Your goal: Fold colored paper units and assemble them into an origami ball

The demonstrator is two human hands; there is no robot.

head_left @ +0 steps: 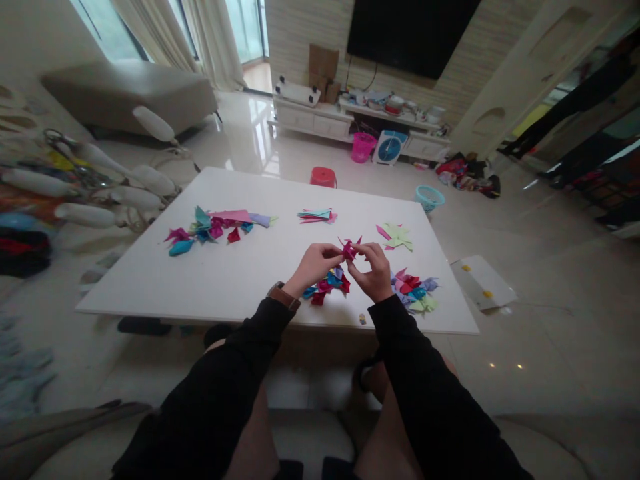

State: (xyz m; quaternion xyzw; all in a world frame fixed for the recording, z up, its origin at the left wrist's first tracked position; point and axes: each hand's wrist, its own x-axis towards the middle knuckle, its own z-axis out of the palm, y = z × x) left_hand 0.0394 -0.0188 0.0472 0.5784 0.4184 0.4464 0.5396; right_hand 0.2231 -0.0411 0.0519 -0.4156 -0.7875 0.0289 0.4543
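Observation:
Between my fingertips is a magenta origami crane [349, 251], held above the white table [225, 280]. My left hand [317, 263] pinches it from the left side. From the right, my right hand [373, 270] grips it with thumb and forefinger. Just below my hands lies a small heap of folded paper pieces [323, 287] in red, blue and magenta, partly hidden by them. Right of my right hand sits another heap of folded paper [413, 287] in several colours. Some pale green folded pieces [397, 235] lie beyond it.
A larger pile of folded paper [205, 225] is on the table's left, and a flat stack of folded strips [316, 215] lies at the far middle. Past the far edge stands a red stool [323, 177]. A blue basket [430, 197] is on the floor at the right.

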